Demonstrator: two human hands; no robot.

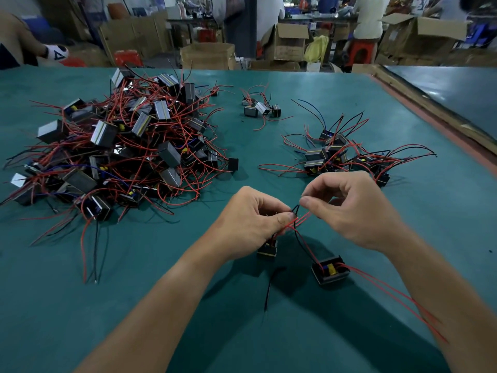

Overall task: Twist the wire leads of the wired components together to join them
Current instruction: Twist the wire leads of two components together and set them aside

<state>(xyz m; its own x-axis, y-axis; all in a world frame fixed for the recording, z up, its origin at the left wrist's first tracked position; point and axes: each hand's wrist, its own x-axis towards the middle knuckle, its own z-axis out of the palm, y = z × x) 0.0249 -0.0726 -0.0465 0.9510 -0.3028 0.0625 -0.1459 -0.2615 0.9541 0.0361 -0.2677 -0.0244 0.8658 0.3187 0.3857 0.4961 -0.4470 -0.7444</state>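
Item logged: two wired components with their leads, near the centre of the green table mat (188, 305). The smaller component (267, 249) sat just below the left hand (255, 219); I could not tell whether it rested on the mat or hung by its wires. The larger component (330, 270), black-cased with a yellow part showing, lay on the mat to the near right, under the right forearm. The wire leads (297, 220), thin red and black strands, rose from both components and crossed in the gap between the hands. Two long red leads (390, 292) trailed off the larger component toward the near right, and a loose black lead (270, 286) drooped below the smaller one. Handling, as I judged it: the leads were light, limp and springy, likely to slip from a loose pinch, and best taken close to the crossing rather than at the bodies. The bodies looked small, rigid and light enough to be dragged by their own wires. The left hand pinched the bundle between thumb and forefinger at the crossing, its other fingers curled under. The right hand (347, 208) was raised a little higher with its wrist bent, thumb and forefinger tips nipping a black lead end and the remaining fingers curled. Also noted: a large heap of components (115, 146) at far left and a smaller group (341, 157) at far right.
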